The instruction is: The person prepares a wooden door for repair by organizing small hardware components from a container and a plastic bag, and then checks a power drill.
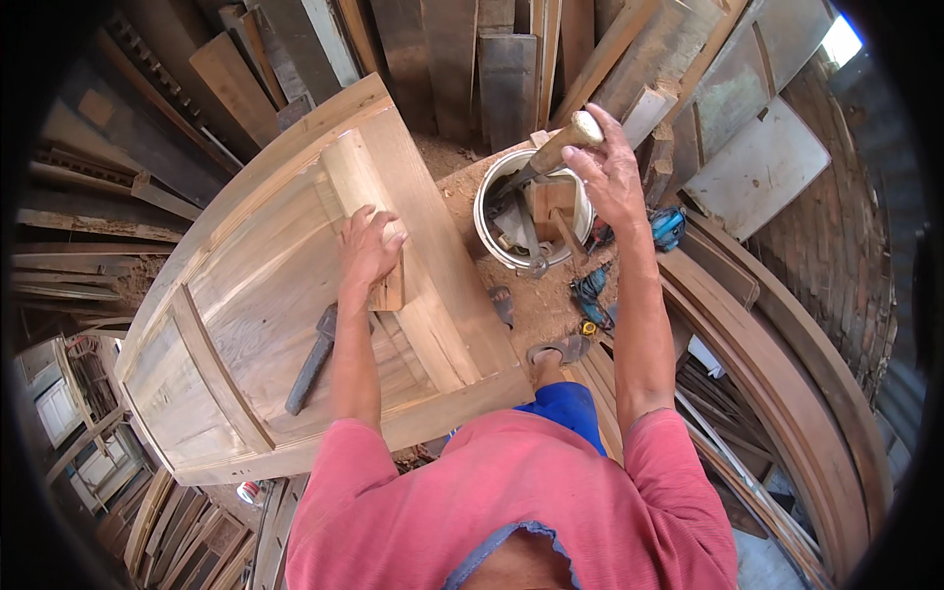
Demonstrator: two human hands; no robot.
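Note:
My left hand (369,251) is closed over a small wooden block (390,288) that rests on a panelled wooden door (457,226). Below that hand, a hammer (313,366) with a dark handle lies on the door's recessed panel. Over on the right, my right hand (612,169) grips the pale, rounded handle end of a wooden-handled chisel (551,152). The chisel slants down, its grey blade reaching into a white bucket (482,221). Inside the bucket are several tools, among them a wooden piece (553,197) with a peg-like handle; the chisel's tip is hidden among them.
Blue power tools (590,287) and a small yellow tape measure (588,327) lie on sawdust beside the bucket. Boards (506,88) lean along the far side. Long curved-looking planks (757,364) are stacked at right. My sandalled foot (559,352) stands near the door's edge.

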